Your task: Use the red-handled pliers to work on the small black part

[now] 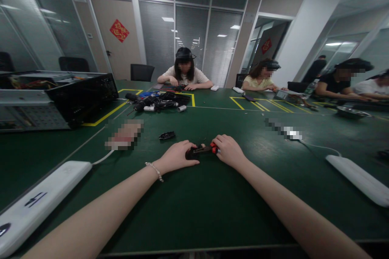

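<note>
My right hand (228,150) is closed around the red-and-black handles of a pair of pliers (205,149), whose jaws point left. Between thumb and fingers, my left hand (179,154) grips a small dark part (191,153), with the plier jaws reaching to it. What kind of part it is I cannot make out. A small light-coloured bit shows beside the jaws. Just beyond my left hand, apart from it, lies a black plastic piece (167,135) on the green table (200,210).
An opened computer case (82,101) stands at the left. A heap of black tools and parts (161,101) lies farther back. White power banks (48,202) (358,178) with cables flank both forearms. Several people sit across the table, and a metal bowl (352,112) stands at right.
</note>
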Tool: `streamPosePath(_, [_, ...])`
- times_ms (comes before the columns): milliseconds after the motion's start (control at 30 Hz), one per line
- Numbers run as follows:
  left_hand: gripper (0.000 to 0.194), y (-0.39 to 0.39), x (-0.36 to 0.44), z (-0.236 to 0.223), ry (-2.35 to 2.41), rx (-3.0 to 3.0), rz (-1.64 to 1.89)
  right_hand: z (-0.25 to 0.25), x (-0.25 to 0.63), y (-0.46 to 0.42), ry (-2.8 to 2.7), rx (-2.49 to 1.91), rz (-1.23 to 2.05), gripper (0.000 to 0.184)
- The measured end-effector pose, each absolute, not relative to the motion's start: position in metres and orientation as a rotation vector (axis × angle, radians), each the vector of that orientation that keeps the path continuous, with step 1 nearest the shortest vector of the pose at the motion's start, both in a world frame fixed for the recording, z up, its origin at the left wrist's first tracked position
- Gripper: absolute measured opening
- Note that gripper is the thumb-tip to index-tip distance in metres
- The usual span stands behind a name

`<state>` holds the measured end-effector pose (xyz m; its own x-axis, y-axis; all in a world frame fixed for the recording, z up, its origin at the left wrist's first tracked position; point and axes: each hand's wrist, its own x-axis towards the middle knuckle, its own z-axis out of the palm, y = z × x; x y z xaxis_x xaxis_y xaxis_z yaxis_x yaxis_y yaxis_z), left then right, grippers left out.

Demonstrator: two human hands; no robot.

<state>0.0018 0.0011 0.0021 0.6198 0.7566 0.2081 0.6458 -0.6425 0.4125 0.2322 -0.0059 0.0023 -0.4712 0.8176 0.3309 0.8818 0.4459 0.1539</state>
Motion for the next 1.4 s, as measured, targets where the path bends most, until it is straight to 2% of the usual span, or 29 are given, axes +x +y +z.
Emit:
streamPosePath(767, [0.04, 0.001, 0.0011, 0.0026, 1.078, 2.607, 0.494, 0.0006, 0.2298, -0.006, -2.45, -1.473, -0.507, 0.022])
streamPosePath(1400, [0.039, 0.0023, 0.001, 0.0019, 1.063, 2.612, 0.526, 0.0001, 0.229, -0.0042, -2.471, -1.57, -0.47, 0.018])
